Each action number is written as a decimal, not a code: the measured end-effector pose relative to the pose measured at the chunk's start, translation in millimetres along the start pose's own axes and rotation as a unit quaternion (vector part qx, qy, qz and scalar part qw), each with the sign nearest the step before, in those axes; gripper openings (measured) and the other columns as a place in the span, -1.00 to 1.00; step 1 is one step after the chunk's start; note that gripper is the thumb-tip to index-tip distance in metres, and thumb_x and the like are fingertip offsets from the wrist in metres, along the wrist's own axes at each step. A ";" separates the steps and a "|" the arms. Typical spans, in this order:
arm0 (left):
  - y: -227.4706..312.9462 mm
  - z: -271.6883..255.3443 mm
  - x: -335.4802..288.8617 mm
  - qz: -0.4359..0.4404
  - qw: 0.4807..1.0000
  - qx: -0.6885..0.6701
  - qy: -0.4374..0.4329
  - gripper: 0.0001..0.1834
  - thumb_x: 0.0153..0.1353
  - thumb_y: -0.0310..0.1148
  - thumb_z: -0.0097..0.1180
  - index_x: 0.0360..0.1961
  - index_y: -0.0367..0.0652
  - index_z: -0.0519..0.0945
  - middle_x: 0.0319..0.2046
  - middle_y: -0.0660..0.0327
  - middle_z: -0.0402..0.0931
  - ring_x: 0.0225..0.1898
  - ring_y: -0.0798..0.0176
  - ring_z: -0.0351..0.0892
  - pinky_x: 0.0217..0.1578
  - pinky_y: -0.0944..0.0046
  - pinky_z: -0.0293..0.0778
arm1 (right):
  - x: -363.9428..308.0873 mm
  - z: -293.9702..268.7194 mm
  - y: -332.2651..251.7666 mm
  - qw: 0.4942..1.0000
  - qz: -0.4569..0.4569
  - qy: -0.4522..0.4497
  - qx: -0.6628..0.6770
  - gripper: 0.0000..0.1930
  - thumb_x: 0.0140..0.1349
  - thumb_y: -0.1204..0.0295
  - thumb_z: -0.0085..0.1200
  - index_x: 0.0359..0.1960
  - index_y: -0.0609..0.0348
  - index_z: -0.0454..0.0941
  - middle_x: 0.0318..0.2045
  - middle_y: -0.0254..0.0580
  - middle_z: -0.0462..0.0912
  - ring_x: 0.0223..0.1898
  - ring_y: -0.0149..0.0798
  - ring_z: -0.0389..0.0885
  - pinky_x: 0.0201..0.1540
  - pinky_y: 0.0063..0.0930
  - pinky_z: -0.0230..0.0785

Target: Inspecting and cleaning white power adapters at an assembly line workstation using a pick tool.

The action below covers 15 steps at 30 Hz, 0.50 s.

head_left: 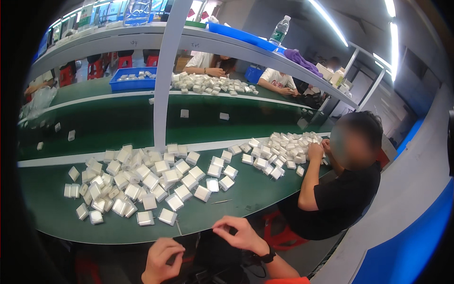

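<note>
- Down at seven o'clock, the left hand (pixel 161 260) hangs just below the counter's (pixel 56 215) near edge, its fingers curled into a loose fist; whether they grip anything I cannot tell.
- Above it, from nine to eleven o'clock of the hands, a big heap of small white square packs (pixel 137 182) lies spread over the green counter, many in clear wrap, some overlapping, a few strays lying apart at the heap's left rim.
- Nearest the hands is one white pack (pixel 167 216) at the heap's near edge, close to the counter rim, at twelve o'clock from the left hand, not touched by either hand.
- A thin pale stick (pixel 221 201) lies alone on the bare green at twelve o'clock from the right hand.
- At five o'clock, the right hand (pixel 239 235) hovers over a dark thing in the lap, thumb and forefinger pinched together; what they pinch is too small to make out. A dark band sits on that wrist.
- Farther off at two o'clock, a second pile of white packs (pixel 279 151) lies before a seated person in a black shirt (pixel 340 199), whose hands are at the pile.
</note>
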<state>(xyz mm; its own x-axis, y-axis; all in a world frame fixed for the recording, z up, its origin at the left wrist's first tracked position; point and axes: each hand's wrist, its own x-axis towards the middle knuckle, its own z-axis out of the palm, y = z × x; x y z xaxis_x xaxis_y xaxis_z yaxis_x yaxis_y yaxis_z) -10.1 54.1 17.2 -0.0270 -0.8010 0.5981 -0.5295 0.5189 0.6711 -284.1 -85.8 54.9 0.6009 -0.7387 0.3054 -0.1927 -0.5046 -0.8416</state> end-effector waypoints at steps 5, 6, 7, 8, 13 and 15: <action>12.5 -10.6 -60.7 -0.160 0.935 -0.119 -0.292 -0.68 0.35 -0.41 0.41 0.08 -0.25 0.68 -0.01 -0.09 0.67 0.04 -0.22 0.70 0.03 0.01 0.62 | -64.9 45.9 19.1 0.975 0.049 -0.188 0.108 -0.86 0.54 0.41 0.31 -0.04 0.23 0.74 -0.43 -0.36 0.63 -0.41 -0.52 0.53 -0.31 -0.51 0.42; 15.4 -7.9 -68.0 -0.161 0.943 -0.119 -0.266 -0.70 0.35 -0.43 0.39 0.07 -0.26 0.69 -0.01 -0.09 0.67 0.04 -0.22 0.70 0.04 0.01 0.62 | -77.8 54.0 28.7 0.961 0.070 -0.245 0.106 -0.85 0.55 0.40 0.30 -0.02 0.21 0.75 -0.40 -0.35 0.67 -0.37 -0.51 0.59 -0.26 -0.52 0.46; 19.4 -6.2 -73.8 -0.163 0.950 -0.119 -0.239 -0.71 0.35 -0.44 0.37 0.06 -0.27 0.70 -0.02 -0.08 0.67 0.04 -0.21 0.70 0.05 0.02 0.63 | -92.0 63.2 37.3 0.943 0.093 -0.302 0.105 -0.84 0.56 0.39 0.29 0.00 0.20 0.76 -0.37 -0.34 0.71 -0.32 -0.50 0.64 -0.20 -0.52 0.51; 19.2 -5.4 -78.7 -0.162 0.950 -0.120 -0.240 -0.71 0.35 -0.44 0.37 0.06 -0.27 0.70 -0.02 -0.08 0.67 0.04 -0.21 0.70 0.05 0.02 0.63 | -109.1 77.2 43.2 0.944 0.081 -0.287 0.142 -0.83 0.56 0.35 0.28 -0.08 0.22 0.69 -0.47 -0.37 0.56 -0.46 -0.47 0.46 -0.35 -0.46 0.33; 20.9 -2.4 -92.9 -0.195 0.955 -0.115 -0.189 -0.71 0.33 -0.51 0.34 0.06 -0.27 0.70 -0.06 -0.07 0.66 0.01 -0.19 0.71 0.06 0.04 0.63 | -129.9 93.4 27.2 0.958 0.119 -0.252 0.071 -0.76 0.47 0.33 0.37 0.04 0.14 0.67 -0.29 -0.31 0.60 -0.36 -0.35 0.54 -0.25 -0.36 0.42; 18.9 1.0 -98.8 -0.196 0.958 -0.105 -0.183 -0.72 0.33 -0.52 0.34 0.05 -0.27 0.70 -0.07 -0.06 0.67 0.00 -0.19 0.71 0.05 0.04 0.63 | -130.9 94.3 20.5 0.959 0.146 -0.238 0.055 -0.71 0.44 0.32 0.39 0.09 0.14 0.66 -0.18 -0.27 0.64 -0.27 -0.30 0.61 -0.16 -0.34 0.48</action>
<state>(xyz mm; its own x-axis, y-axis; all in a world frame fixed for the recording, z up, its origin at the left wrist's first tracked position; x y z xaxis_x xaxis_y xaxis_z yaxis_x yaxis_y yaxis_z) -18.2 142.8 -29.6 -0.1761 -0.9777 0.1143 -0.3777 0.1743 0.9094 -293.5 42.7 -44.4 0.8244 -0.5408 -0.1670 -0.3404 -0.2379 -0.9097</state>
